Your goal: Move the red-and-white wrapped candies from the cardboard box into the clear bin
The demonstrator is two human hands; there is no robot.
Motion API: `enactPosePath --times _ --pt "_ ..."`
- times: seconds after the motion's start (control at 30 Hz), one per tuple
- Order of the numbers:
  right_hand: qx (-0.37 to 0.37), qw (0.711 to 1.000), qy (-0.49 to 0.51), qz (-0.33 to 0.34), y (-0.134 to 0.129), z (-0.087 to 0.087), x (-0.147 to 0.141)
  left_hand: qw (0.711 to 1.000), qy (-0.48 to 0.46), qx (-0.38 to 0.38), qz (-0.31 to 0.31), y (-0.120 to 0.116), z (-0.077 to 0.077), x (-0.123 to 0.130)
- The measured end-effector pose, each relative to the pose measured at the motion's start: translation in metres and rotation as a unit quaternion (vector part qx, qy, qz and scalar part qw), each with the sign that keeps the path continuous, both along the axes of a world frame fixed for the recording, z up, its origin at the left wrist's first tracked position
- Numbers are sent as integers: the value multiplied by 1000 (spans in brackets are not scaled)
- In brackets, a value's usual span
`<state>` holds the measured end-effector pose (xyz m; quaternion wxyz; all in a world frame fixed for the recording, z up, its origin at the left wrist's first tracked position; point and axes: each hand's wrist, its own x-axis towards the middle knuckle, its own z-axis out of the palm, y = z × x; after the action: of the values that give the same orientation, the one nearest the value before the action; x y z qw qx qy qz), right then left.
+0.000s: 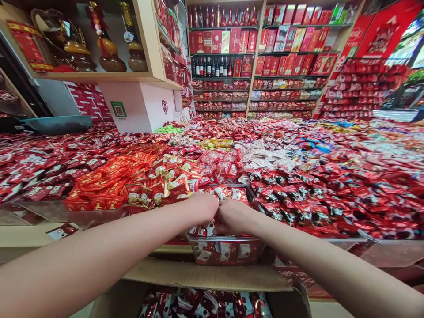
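Sweets [278, 154] everywhere across this counter, folks, red wrappers banked from edge to edge, and right at the front we have both hands down at a clear plastic bin [228, 239]! Left hand [206, 206] is curled, knuckles up, beside the right hand [233, 215], whose fingers bend down into the red-and-white packets [239, 194]; whether either grips one, I can't tell from here. Those packets fill the bin, showing through its front wall. Just below, an open cardboard box [212, 274] holds more shiny wrapped pieces [198, 304]. Off to the left, a loose packet [62, 231] lies on the pale ledge [26, 237], near orange-red packets [102, 179] in a heap. Beyond, tall shelves [261, 53] carry bottles and red gift boxes, gourd-shaped bottles [111, 56] sit in a wooden cabinet [149, 39], and a QR code [118, 109] faces us from the white block [132, 106] underneath.
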<state>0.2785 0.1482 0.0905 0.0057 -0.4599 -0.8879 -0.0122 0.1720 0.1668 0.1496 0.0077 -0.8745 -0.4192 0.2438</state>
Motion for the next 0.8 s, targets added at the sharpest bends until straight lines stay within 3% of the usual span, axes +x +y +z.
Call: enactPosePath --times 0.4,0.8 --pt "-16 1000 -14 -20 -5 5 4 999 35 23 -3 -11 1 8" --pt "-37 996 -34 -73 -10 10 0 997 63 -11 -46 -12 8 7"
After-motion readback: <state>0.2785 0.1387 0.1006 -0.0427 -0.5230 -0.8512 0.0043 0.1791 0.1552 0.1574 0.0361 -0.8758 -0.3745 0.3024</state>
